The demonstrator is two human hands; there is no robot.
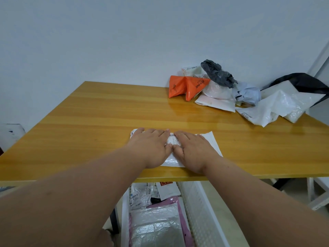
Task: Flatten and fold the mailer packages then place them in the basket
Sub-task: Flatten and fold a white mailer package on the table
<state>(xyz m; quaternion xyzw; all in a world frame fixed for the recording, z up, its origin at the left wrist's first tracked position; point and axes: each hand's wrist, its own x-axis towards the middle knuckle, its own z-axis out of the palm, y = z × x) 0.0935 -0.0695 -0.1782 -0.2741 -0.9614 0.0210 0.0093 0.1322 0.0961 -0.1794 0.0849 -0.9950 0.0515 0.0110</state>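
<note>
Your left hand [151, 145] and right hand [193, 148] lie flat, fingers straight, thumbs nearly touching, pressing white plastic mailer with printed label [175, 139] onto yellow wooden surface [89, 122] near front edge. Palms down likely to push air out and set crease before next fold. Unfolded crumpled mailers, orange [185, 85], grey, white, wait heaped at far right corner, well apart. White plastic basket [204, 211] sits below front edge, already holding flattened mailers: short drop from where you work.
</note>
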